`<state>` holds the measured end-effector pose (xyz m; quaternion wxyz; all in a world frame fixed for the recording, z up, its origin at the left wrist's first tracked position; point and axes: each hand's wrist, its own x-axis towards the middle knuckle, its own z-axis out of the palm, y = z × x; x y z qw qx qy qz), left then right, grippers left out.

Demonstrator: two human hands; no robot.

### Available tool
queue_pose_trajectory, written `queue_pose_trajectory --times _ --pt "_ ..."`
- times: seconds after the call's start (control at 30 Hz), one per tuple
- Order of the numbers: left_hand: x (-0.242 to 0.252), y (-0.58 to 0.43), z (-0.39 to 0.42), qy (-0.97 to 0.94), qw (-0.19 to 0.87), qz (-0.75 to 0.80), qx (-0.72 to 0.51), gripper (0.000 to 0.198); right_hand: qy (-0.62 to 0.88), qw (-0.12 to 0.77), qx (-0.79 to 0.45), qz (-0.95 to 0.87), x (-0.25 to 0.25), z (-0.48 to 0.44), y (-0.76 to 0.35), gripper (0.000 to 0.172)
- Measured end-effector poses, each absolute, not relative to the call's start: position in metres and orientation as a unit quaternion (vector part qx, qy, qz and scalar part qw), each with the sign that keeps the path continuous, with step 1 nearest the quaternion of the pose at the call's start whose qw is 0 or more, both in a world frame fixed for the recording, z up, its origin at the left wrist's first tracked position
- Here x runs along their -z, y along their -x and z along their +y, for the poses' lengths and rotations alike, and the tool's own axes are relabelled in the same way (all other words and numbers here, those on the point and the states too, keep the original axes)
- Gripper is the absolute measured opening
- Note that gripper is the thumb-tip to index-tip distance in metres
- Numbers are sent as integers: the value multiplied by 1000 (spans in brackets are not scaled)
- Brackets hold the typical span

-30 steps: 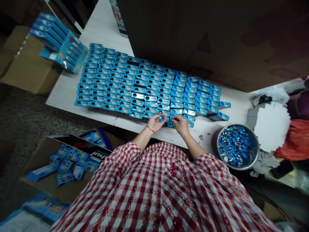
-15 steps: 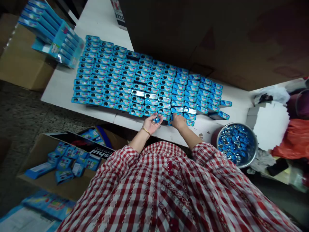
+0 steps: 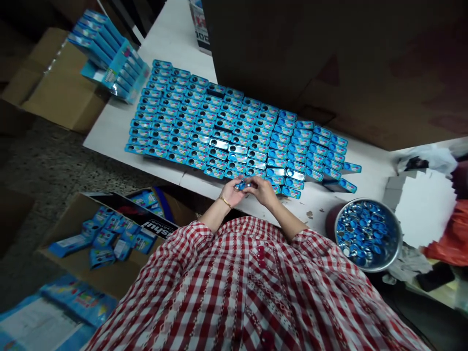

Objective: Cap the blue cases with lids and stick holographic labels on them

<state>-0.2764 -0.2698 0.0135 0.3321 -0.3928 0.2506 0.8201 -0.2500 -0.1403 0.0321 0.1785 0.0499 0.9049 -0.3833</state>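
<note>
My left hand (image 3: 233,193) is cupped, palm up, around a few small round blue and silver caps (image 3: 242,185). Thumb and fingertips of my right hand (image 3: 263,192) come together at these caps, pinching one at the edge of the left palm. Both hands are at the near edge of rows of slim blue tins (image 3: 219,144) standing on the table. Tins on the left show dark round holes in their tops; those on the right have blue discs there. To the right, a steel bowl (image 3: 397,239) holds many of the same caps.
A large brown carton (image 3: 310,63) stands behind the rows. Blue packs (image 3: 109,58) are stacked at the table's left end. An open cardboard box (image 3: 80,273) with blue packs sits below left. White card pieces (image 3: 420,209) and a red bag (image 3: 449,239) lie right.
My right hand has left the tin at the front row and come over to the caps in my left hand. The view has shifted, so the table appears farther right.
</note>
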Motion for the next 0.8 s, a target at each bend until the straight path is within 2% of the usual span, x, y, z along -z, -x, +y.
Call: queue_pose_trajectory --times 0.1,0.17,0.33,0.47,0.7,0.8 --pt "-13 277 -285 393 303 245 -833 20 -125 168 397 893 -17 -123 252 30" --pt "-14 279 -296 399 281 250 -836 18 -145 176 364 903 -12 -116 257 28" --pt "-13 280 -311 419 256 256 -833 18 -93 256 160 949 -16 -133 284 20" --pt "-13 278 -312 417 259 247 -835 21 -78 331 54 939 -18 -154 308 39" --pt "-13 281 -311 407 259 228 -846 26 -77 335 51 938 -14 -151 314 49" --pt "-10 283 -310 395 272 226 -848 28 -45 269 134 953 -25 -151 297 38"
